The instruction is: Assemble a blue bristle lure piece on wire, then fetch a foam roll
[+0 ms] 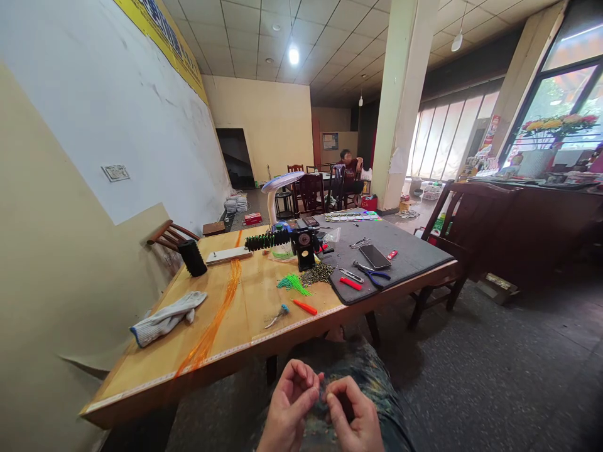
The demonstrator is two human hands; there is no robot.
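Above my lap, in front of the table's near edge, my left hand point(294, 402) has its fingers curled and the thumb pressed toward them. Close beside it on the right, my right hand point(351, 411) pinches thumb against forefinger. Whatever the fingertips hold, if anything, is too small to make out. On the table nearest the hands lie an orange pen-like tool point(304, 306) and a small blue-tipped piece with pale wires point(277, 315). Behind them are a bundle of green strands point(300, 284) and a heap of small dark and gold bits point(318, 273).
A black winding device point(305, 248) with a bristly roll stands mid-table. Orange strands point(221, 307) hang over the front edge; a white glove point(169, 317) lies left. Pliers point(372, 274), a phone point(375, 256) and a red-handled cutter point(351, 284) rest on the dark mat point(409, 251). A person point(348, 172) sits far back.
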